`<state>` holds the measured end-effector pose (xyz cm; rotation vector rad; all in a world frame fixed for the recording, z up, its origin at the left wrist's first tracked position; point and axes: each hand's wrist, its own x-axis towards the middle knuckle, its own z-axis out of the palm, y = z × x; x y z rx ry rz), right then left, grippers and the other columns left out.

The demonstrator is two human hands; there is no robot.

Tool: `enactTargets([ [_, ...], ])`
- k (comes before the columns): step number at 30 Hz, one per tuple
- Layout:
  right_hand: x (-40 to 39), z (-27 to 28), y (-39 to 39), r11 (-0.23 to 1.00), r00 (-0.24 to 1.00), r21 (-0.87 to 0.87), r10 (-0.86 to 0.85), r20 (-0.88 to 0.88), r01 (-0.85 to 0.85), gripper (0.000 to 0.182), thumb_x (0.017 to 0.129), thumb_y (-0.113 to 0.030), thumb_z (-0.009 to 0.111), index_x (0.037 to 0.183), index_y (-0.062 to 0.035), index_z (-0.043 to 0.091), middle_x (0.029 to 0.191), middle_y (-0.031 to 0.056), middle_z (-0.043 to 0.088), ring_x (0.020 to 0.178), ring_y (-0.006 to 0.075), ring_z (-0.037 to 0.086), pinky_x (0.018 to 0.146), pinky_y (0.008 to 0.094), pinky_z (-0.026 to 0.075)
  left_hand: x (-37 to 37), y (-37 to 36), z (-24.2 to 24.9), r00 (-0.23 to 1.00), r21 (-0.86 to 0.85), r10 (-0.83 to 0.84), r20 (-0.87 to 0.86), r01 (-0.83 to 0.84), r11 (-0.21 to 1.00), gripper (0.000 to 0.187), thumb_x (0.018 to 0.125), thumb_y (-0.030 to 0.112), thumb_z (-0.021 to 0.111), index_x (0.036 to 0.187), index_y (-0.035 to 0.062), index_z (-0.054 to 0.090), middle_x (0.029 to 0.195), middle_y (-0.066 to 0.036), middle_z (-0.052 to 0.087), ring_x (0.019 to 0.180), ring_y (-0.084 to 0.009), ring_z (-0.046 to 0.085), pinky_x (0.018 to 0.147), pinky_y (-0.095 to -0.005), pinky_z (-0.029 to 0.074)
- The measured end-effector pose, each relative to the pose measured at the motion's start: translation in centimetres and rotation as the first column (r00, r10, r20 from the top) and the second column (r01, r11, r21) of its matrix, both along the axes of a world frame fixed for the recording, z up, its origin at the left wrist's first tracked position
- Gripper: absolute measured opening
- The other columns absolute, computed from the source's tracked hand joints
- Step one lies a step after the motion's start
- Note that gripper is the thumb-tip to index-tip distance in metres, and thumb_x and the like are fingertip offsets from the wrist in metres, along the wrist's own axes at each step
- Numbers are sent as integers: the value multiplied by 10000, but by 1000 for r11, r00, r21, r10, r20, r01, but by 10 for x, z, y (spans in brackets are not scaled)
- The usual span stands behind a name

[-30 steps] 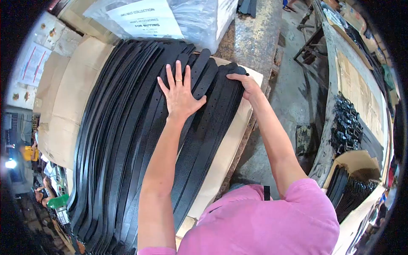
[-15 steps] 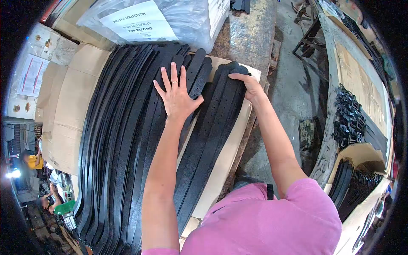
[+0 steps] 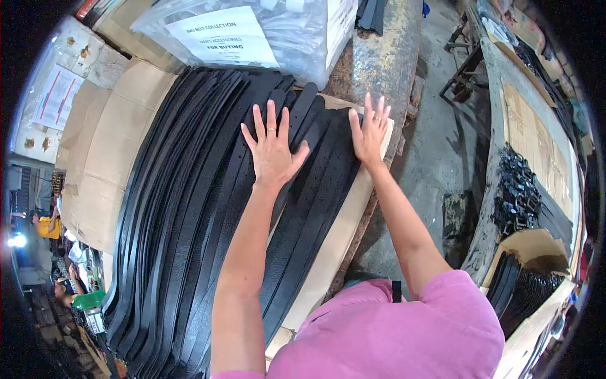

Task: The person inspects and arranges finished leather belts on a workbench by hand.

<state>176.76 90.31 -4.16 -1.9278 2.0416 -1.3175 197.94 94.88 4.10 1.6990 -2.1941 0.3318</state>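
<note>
Long black belt straps [image 3: 183, 208] lie side by side in a thick row across cardboard. My left hand [image 3: 274, 151] rests flat on the straps near their punched ends, with fingers spread. On the right edge of a smaller bunch of black straps [image 3: 322, 170], my right hand [image 3: 370, 132] presses with its side, fingers stretched out and nothing held. The far ends of that bunch are partly hidden by my hand.
A plastic-wrapped bundle [image 3: 252, 38] with a printed label stands beyond the strap ends. Cardboard [image 3: 120, 158] folds up on the left. Across the aisle, a bench [image 3: 492, 208] carries buckled belts [image 3: 517, 196] and an open box [image 3: 530, 252]. People work at far left.
My right hand has let go of the strap ends and opened out along their right side. The smaller bunch now sits closer to the large row. My left hand stays spread on the straps.
</note>
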Motion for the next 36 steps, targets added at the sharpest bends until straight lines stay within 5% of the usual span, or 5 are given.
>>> enactTargets([
  [12,10,13,19,993,997,112,32,-68,-25,530,976,-443,321,1451,-207,292,1514,190,169,1381,448,101,1074,572,136,4,50,42,987,41,48,-156,-42,998,559,981,343,369,1444,48,262,1528,-103,190,1419,-336,103,1085,-616,44],
  [24,24,9,26,997,998,46,66,-5,-66,506,966,-453,357,1356,-146,457,1471,143,305,1369,424,177,1058,594,162,30,186,17,959,185,267,-93,-247,951,805,703,182,739,1412,121,362,1525,-80,212,1418,-335,129,1042,-677,23],
  [28,32,33,55,949,959,-169,279,55,-266,345,869,-245,616,1190,-121,588,1364,148,417,1289,395,318,1052,499,270,27,153,6,953,104,277,-119,-266,958,849,668,205,769,1409,124,361,1527,-69,197,1418,-311,141,1030,-698,65],
  [33,56,68,104,790,778,111,551,302,-603,49,748,-70,665,771,-40,696,699,133,621,685,278,608,665,324,493,29,139,1,956,57,221,-193,-214,975,793,625,224,793,1336,129,455,1505,-98,230,1415,-302,150,1031,-699,82],
  [36,69,69,109,461,649,481,339,681,-746,257,840,-142,634,1025,36,641,626,121,629,400,139,499,388,272,378,32,157,-6,952,35,224,-209,-222,974,782,625,193,791,1330,136,459,1493,-99,249,1405,-300,180,1037,-696,88],
])
